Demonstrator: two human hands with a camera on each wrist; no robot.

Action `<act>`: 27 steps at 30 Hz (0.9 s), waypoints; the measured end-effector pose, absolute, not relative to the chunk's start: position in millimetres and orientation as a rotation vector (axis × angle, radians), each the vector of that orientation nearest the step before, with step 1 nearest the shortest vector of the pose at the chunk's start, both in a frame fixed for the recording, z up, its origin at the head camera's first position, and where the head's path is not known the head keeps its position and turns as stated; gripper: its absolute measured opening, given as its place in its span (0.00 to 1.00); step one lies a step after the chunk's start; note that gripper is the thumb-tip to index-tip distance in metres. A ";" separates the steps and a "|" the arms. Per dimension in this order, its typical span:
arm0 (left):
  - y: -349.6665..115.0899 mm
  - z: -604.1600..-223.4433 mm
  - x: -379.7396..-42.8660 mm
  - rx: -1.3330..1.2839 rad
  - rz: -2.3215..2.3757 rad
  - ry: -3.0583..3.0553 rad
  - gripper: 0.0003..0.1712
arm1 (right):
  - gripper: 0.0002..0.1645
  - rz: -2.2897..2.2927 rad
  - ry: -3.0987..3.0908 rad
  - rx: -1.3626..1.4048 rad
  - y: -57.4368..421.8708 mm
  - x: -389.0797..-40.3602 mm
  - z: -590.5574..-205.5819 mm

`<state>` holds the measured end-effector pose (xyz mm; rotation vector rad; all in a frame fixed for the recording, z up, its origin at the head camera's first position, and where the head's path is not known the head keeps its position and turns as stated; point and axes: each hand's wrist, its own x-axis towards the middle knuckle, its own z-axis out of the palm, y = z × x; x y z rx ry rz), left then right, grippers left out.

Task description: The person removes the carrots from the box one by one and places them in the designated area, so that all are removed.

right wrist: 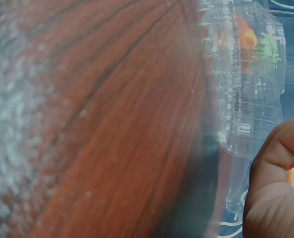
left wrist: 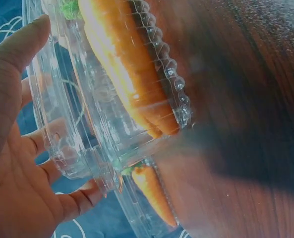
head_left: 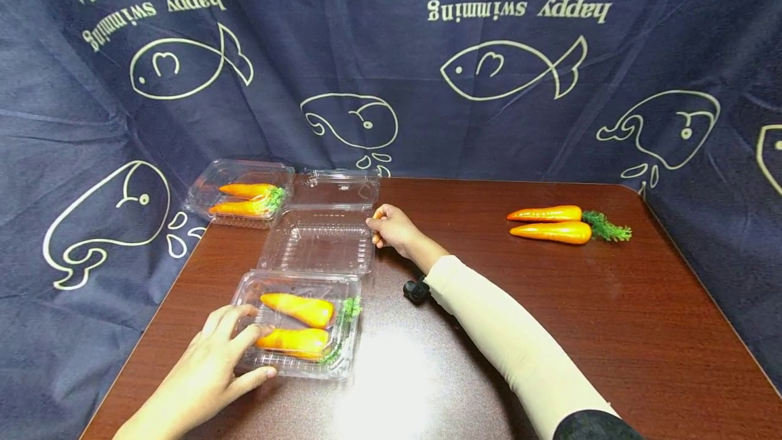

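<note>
In the head view my left hand [head_left: 210, 358] rests on the left end of a closed clear plastic box [head_left: 345, 362], its fingers spread over the lid. Two carrots [head_left: 299, 309] with green tops lie inside. The left wrist view shows that hand [left wrist: 18, 163] along the lid, with carrots [left wrist: 132, 69] behind the plastic. Farther back, an opened clear box [head_left: 318, 250] lies on the table, its lid [head_left: 336, 189] folded away behind it. My right hand [head_left: 394, 229] pinches its right rim with curled fingers. In the right wrist view that hand [right wrist: 275, 193] is partly cut off.
Another closed clear box [head_left: 201, 185] with two carrots [head_left: 244, 208] stands at the table's back left corner. Two loose carrots [head_left: 550, 231] with leafy tops lie on the right of the brown table [head_left: 611, 311]. A blue printed cloth [head_left: 403, 60] hangs behind it.
</note>
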<state>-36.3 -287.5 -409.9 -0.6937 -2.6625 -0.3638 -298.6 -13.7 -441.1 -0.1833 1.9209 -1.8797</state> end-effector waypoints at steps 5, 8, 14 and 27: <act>-283.1 -408.2 -37.0 -0.723 -0.368 -2.651 0.28 | 0.10 -1.864 1.934 -0.180 -13.9 -298.5 -439.8; -278.5 -407.7 -37.0 -0.739 -0.362 -2.647 0.28 | 0.10 -1.855 1.931 -0.179 -12.6 -298.8 -440.7; -266.4 -409.0 -36.2 -0.780 -0.347 -2.654 0.30 | 0.09 -1.793 1.979 -0.202 -8.6 -299.0 -443.4; -220.9 -415.3 -43.0 -0.888 -0.334 -2.642 0.30 | 0.07 -1.717 2.036 -0.276 1.3 -299.0 -443.1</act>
